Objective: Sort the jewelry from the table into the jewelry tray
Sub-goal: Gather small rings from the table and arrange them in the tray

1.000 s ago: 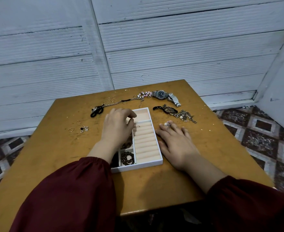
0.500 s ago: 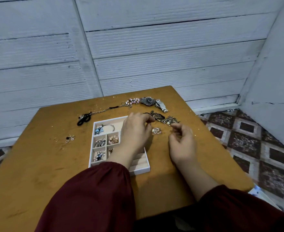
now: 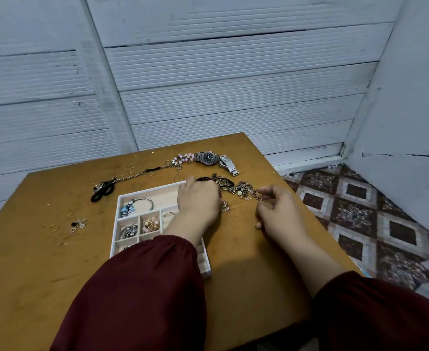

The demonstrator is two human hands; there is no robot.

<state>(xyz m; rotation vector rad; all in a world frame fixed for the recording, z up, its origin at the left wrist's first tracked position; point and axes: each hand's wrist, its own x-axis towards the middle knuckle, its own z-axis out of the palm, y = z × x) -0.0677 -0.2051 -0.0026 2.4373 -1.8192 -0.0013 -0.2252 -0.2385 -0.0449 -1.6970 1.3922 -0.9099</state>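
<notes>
Lying across the far right corner of the one white jewelry tray (image 3: 121,198), the left hand (image 3: 198,201) has its fingers curled down, their tips hidden against the dark end of the single tangled chain (image 3: 233,186); whether they grip it cannot be told. The right hand (image 3: 281,214) is curled too, with thumb and forefinger pinching the other end of that chain, which stretches between the two sets of fingertips. One small sparkly piece (image 3: 225,206) lies on the wooden table (image 3: 31,274), just beside the left hand's knuckles and between the two hands. Beyond the left fingertips lie one wristwatch (image 3: 208,157) and one pink bead bracelet (image 3: 183,158), touching each other. Farther to the left of those fingers runs one long chain necklace (image 3: 142,173) that ends in a black ornament. Well left of the fingers sit a small cluster of earrings (image 3: 78,222) and one thin hoop (image 3: 54,227). Four pieces show in the tray, all on the wrist side of the left fingers: one bangle with blue charms (image 3: 138,203), one silver cluster (image 3: 128,230), one pink and gold cluster (image 3: 151,224) and one small ring (image 3: 169,214). Two dark red sleeves (image 3: 137,295) cover the forearms.
</notes>
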